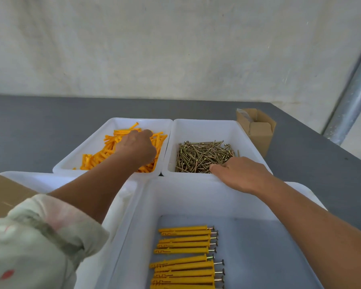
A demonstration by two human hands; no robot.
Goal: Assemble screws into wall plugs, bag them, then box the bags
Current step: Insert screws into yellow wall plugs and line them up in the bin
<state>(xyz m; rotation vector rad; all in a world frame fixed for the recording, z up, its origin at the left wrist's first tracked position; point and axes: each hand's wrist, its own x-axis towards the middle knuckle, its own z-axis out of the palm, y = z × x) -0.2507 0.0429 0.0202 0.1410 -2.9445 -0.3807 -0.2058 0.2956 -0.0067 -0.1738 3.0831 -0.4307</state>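
A pale grey-white plastered wall point(175, 44), mottled and faintly streaked, fills the upper half of the view and meets the far edge of a flat, dark grey matte surface point(29, 126). At the right, a round, dull silver metal pipe point(350, 101) slants up past the surface's corner. The light is soft and even, and shadows are faint.

Bright diffuse light; shadows faint. White trays point(206, 128) nearly blown out. Focus sharp on screws point(202, 156). Wide-angle distortion bends the pipe point(352, 101) at right edge; sleeve point(29, 247) at lower left soft.
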